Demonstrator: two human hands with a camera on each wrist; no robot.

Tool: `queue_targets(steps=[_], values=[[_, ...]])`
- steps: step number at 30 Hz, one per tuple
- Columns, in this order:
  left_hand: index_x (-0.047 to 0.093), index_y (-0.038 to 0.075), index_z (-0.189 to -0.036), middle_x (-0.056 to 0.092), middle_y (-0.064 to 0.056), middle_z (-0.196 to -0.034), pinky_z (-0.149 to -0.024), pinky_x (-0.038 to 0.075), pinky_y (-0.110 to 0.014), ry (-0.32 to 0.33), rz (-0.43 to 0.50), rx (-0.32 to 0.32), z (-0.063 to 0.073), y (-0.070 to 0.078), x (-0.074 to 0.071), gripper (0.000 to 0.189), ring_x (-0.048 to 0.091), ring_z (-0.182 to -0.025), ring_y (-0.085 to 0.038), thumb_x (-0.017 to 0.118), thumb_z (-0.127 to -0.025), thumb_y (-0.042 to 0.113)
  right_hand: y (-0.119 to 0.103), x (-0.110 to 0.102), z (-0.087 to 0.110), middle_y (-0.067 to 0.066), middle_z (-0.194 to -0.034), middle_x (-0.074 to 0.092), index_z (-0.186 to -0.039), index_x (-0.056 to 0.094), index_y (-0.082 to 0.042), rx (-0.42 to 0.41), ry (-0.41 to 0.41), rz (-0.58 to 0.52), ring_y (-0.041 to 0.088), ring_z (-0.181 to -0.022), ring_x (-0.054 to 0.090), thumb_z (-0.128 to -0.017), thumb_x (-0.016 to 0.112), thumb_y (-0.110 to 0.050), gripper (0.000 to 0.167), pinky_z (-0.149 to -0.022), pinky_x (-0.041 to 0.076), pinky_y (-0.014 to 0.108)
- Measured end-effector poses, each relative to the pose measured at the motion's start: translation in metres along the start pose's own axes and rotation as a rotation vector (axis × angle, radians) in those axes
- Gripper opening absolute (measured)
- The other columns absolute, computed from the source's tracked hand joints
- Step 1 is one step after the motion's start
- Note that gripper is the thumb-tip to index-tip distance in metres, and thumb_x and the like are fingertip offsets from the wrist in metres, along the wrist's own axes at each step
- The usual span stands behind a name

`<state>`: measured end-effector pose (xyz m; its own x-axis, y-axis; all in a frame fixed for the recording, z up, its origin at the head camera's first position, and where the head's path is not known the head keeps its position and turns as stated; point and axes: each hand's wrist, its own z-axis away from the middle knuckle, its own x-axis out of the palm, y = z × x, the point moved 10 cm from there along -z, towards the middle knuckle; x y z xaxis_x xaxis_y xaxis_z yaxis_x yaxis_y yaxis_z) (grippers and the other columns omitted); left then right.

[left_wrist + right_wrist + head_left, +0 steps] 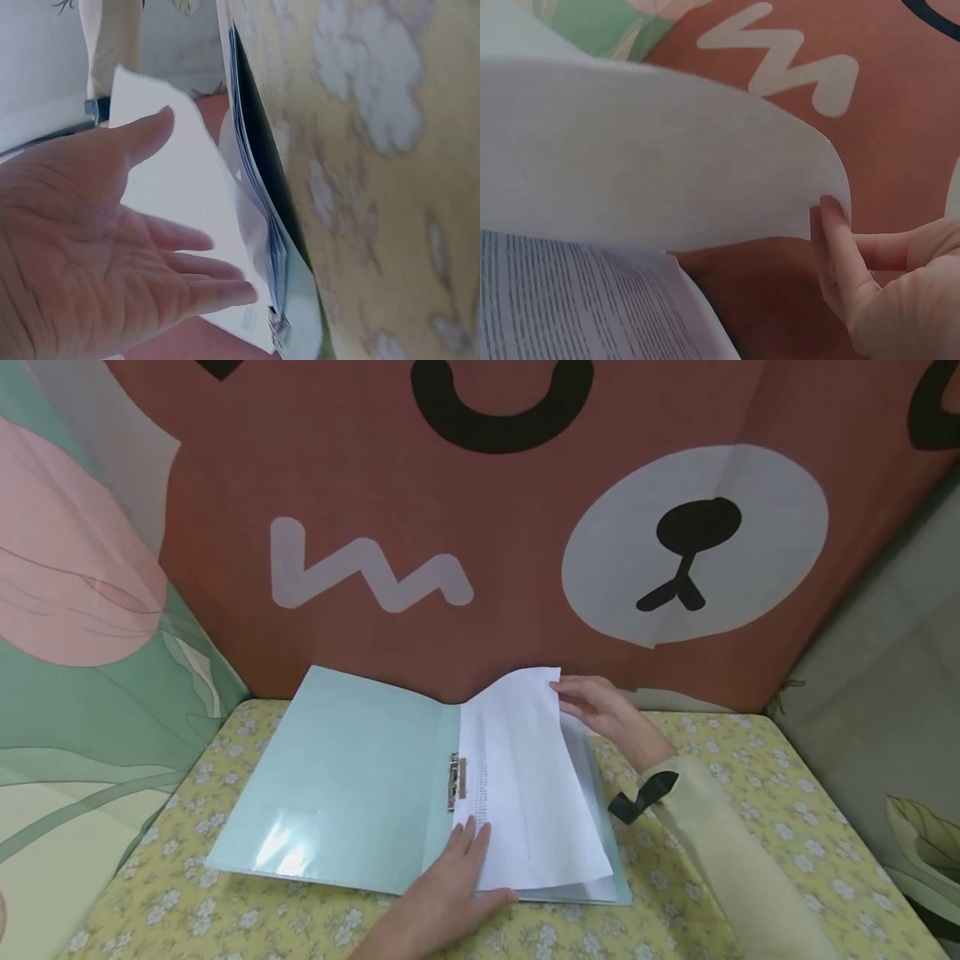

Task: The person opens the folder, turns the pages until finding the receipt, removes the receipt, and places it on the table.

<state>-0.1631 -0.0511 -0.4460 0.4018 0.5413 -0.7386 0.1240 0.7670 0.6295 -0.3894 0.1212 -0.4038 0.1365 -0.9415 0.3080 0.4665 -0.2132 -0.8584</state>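
A pale green folder [337,777] lies spread on the table, with a metal clip [453,781] along its spine. Over its right half a white sheet of paper [525,777] is lifted and curved. My right hand [607,714] pinches the sheet's upper right corner; the right wrist view shows the fingers [840,240] on that edge. Printed pages [577,307] lie beneath the raised sheet. My left hand [446,893] is at the sheet's lower left, fingers extended. In the left wrist view its palm [82,247] faces the camera, the thumb apart from the fingers.
A yellow flowered cloth [247,918] covers the table. Behind it stands a brown hanging [517,618] with a cartoon face, close to the folder's far edge. A black strap [645,797] hangs at my right cuff.
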Motion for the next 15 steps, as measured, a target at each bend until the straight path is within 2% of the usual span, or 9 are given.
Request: queue_targets(steps=[1, 3, 7, 10, 13, 15], values=[[0.033, -0.002, -0.160, 0.025, -0.026, -0.166, -0.114, 0.038, -0.060, 0.012, 0.007, 0.011, 0.000, 0.004, -0.001, 0.095, 0.027, -0.152, -0.044, 0.067, -0.095, 0.059, -0.001, 0.004, 0.001, 0.018, -0.168, 0.023, -0.164, 0.013, 0.003, 0.003, -0.005, -0.021, 0.023, -0.144, 0.041, -0.108, 0.049, 0.000, 0.067, -0.100, 0.051, 0.023], [0.032, -0.001, -0.160, 0.026, -0.025, -0.166, -0.113, 0.040, -0.058, 0.041, 0.004, 0.039, 0.001, 0.011, -0.003, 0.096, 0.030, -0.151, -0.043, 0.067, -0.095, 0.060, -0.003, 0.011, 0.003, 0.017, -0.166, 0.027, -0.164, 0.015, 0.002, 0.003, -0.010, -0.065, 0.023, -0.140, 0.045, -0.107, 0.049, 0.001, 0.066, -0.099, 0.052, 0.024], [0.031, -0.001, -0.160, 0.031, -0.023, -0.164, -0.111, 0.045, -0.053, 0.117, -0.010, 0.099, 0.003, 0.026, -0.007, 0.094, 0.036, -0.148, -0.039, 0.066, -0.097, 0.059, -0.006, 0.025, 0.006, 0.016, -0.145, 0.048, -0.161, 0.026, 0.004, -0.016, -0.021, -0.119, 0.017, -0.112, 0.063, -0.106, 0.050, 0.003, 0.060, -0.096, 0.055, 0.026], [0.031, -0.002, -0.160, 0.034, -0.022, -0.163, -0.110, 0.046, -0.052, 0.180, -0.015, 0.116, 0.005, 0.032, -0.010, 0.091, 0.038, -0.148, -0.036, 0.065, -0.099, 0.056, -0.007, 0.033, 0.007, 0.011, -0.127, 0.055, -0.158, 0.033, 0.005, -0.033, -0.013, -0.139, 0.015, -0.096, 0.068, -0.105, 0.052, 0.005, 0.056, -0.097, 0.054, 0.028], [0.032, -0.002, -0.160, 0.036, -0.021, -0.161, -0.107, 0.050, -0.051, 0.246, -0.036, 0.148, 0.007, 0.039, -0.013, 0.089, 0.041, -0.145, -0.035, 0.067, -0.099, 0.053, -0.007, 0.036, 0.006, 0.011, -0.122, 0.058, -0.155, 0.039, 0.006, -0.042, 0.019, -0.151, 0.014, -0.090, 0.070, -0.104, 0.055, 0.005, 0.053, -0.097, 0.054, 0.030], [0.033, -0.003, -0.159, 0.037, -0.022, -0.160, -0.103, 0.053, -0.049, 0.300, -0.070, 0.195, 0.011, 0.044, -0.015, 0.088, 0.044, -0.143, -0.035, 0.071, -0.098, 0.048, -0.007, 0.039, 0.006, 0.012, -0.125, 0.058, -0.153, 0.042, 0.006, -0.048, 0.037, -0.149, 0.014, -0.089, 0.070, -0.103, 0.056, 0.006, 0.052, -0.096, 0.055, 0.030]])
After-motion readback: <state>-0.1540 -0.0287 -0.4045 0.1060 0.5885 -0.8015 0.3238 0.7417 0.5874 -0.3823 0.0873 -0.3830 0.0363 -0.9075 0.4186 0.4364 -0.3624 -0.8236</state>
